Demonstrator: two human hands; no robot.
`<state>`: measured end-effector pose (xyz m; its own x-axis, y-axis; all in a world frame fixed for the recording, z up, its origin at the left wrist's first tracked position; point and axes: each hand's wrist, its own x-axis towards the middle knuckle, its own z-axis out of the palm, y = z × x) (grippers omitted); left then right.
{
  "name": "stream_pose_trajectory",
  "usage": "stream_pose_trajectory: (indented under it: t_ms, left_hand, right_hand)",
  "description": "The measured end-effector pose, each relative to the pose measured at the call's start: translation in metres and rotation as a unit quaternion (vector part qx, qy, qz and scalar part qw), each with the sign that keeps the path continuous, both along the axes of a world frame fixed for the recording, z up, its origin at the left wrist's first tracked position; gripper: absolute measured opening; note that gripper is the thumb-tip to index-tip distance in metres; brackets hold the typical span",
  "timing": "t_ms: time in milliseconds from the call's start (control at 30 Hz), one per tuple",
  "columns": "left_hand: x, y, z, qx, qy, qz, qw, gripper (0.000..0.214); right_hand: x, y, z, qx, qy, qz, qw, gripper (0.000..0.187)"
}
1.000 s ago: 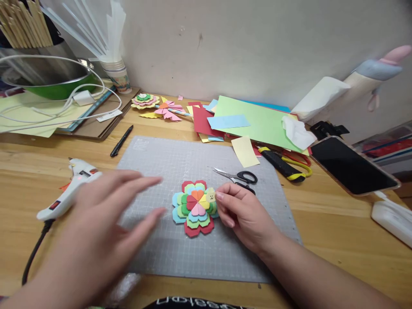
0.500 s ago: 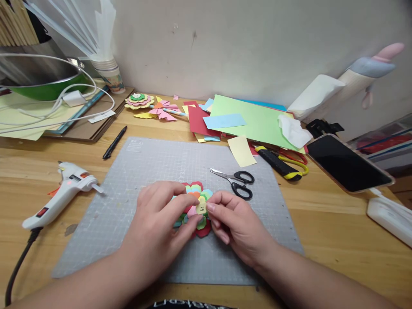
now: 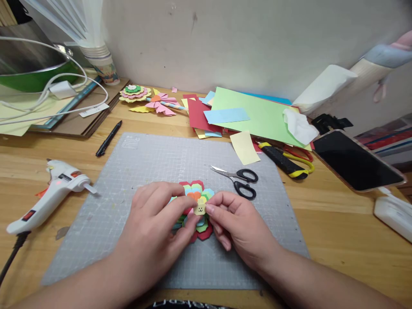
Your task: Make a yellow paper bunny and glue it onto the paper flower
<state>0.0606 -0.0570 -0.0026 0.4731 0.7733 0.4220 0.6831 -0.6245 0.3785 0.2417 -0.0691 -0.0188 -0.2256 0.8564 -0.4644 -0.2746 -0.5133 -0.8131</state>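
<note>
A small pale-yellow paper cutout with a drawn animal face (image 3: 200, 208) is held in front of a layered paper flower (image 3: 204, 235) with red, green, blue and orange petals. My right hand (image 3: 236, 223) pinches the cutout's right edge between thumb and index finger. On the other side, the index finger and thumb of my left hand (image 3: 161, 219) close on its left edge, one above the other. My left hand hides much of the flower's left half. Black-handled scissors (image 3: 238, 177) lie just beyond my right hand on the grey cutting mat (image 3: 154, 159).
A hot glue gun (image 3: 53, 191) and a black pen (image 3: 109, 138) lie on the left. Finished paper flowers (image 3: 135, 93), coloured paper sheets (image 3: 260, 118) and a yellow-black cutter (image 3: 283, 161) are at the back. A phone (image 3: 357, 159) leans at right.
The cutout has tilted slightly and shifted a little left, still between both hands. The camera view has moved slightly closer; the hands keep nearly the same pose.
</note>
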Motion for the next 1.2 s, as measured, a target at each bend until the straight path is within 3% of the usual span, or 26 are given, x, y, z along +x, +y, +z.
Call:
stream_pose_trajectory:
  t_ms: [167, 300, 433, 600, 1067, 1133, 1200]
  left_hand:
    - [-0.003, 0.003, -0.001, -0.032, -0.023, 0.010, 0.999, 0.012]
    - [-0.007, 0.012, 0.000, -0.128, -0.066, 0.054, 0.988, 0.008]
    - [-0.008, 0.017, 0.000, -0.205, -0.096, 0.081, 0.971, 0.009]
    - [-0.002, 0.013, -0.007, -0.214, -0.080, 0.074, 0.971, 0.011]
    - [0.003, 0.013, -0.011, -0.248, -0.063, 0.089, 0.963, 0.010]
    - [0.003, 0.012, -0.011, -0.250, -0.065, 0.091, 0.962, 0.010]
    - [0.003, 0.013, -0.011, -0.253, -0.067, 0.090, 0.961, 0.010]
  right_hand:
    - [0.003, 0.001, -0.001, 0.014, -0.001, -0.022, 1.000, 0.026]
    - [0.010, 0.006, 0.000, 0.071, -0.046, -0.087, 0.993, 0.017]
    - [0.012, 0.008, 0.000, 0.125, -0.106, -0.094, 0.982, 0.009]
    - [0.009, 0.005, -0.002, 0.193, -0.172, -0.074, 0.963, 0.003]
    - [0.011, 0.004, -0.006, 0.245, -0.218, -0.054, 0.943, 0.006]
    - [0.012, 0.003, -0.006, 0.273, -0.244, -0.040, 0.930, 0.008]
    - [0.014, 0.003, -0.005, 0.334, -0.288, -0.007, 0.898, 0.011]
